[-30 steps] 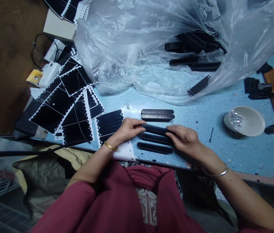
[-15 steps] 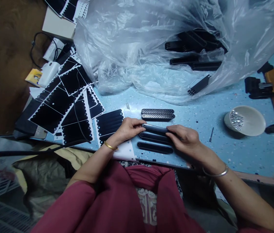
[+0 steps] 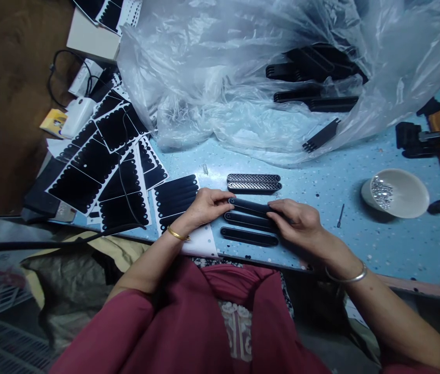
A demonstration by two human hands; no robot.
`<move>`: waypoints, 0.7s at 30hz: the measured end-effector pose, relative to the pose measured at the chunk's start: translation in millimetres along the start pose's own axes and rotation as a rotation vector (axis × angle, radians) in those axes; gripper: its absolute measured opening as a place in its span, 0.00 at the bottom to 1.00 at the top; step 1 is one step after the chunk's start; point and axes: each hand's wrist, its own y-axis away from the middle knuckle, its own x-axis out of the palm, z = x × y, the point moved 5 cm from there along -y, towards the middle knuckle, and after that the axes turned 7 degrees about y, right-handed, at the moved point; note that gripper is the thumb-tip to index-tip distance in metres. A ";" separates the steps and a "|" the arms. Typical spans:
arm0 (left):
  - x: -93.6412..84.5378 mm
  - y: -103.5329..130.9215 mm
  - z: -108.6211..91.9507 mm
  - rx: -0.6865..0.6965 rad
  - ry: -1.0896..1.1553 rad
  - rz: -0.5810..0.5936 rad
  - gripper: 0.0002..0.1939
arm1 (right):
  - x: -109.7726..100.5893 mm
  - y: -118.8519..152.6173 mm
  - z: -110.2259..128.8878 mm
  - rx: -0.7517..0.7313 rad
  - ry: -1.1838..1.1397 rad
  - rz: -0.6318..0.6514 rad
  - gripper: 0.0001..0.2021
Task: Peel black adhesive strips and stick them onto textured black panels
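Black bar [image 3: 248,205]: our left hand [image 3: 211,205], right hand [image 3: 294,219] pinch opposite ends, grips closed; apparently aligning; next probably needs steadiness.

Around three long, round-ended, plain black strips [image 3: 249,221] as the dial's centre, the tabletop [image 3: 391,249] is pale blue, speckled white and dark. Just off at 12 o'clock, two slim, round-ended dark bars [image 3: 254,185] carry a silvery lattice pattern; farther out, a crumpled plastic bag [image 3: 204,67] is milky and translucent. At 9, white paper sheets [image 3: 198,244] bear black, scallop-edged blocks. At 3, a round white bowl [image 3: 412,196] holds silver bits [image 3: 382,193]. At 6, a maroon cloth garment [image 3: 189,322] has a cream, scroll-patterned panel [image 3: 237,330].
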 end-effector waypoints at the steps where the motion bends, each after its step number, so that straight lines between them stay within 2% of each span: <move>1: 0.0 -0.1 -0.1 -0.001 0.001 -0.001 0.13 | -0.2 -0.5 0.6 -0.005 -0.004 -0.004 0.06; 11: 0.0 -0.2 3.3 -0.012 0.015 -0.006 0.14 | -1.1 -2.1 3.1 -0.050 -0.005 -0.021 0.05; 21: -0.1 -0.1 4.1 -0.028 0.043 -0.025 0.15 | -0.7 -0.4 2.2 -0.011 -0.020 0.014 0.06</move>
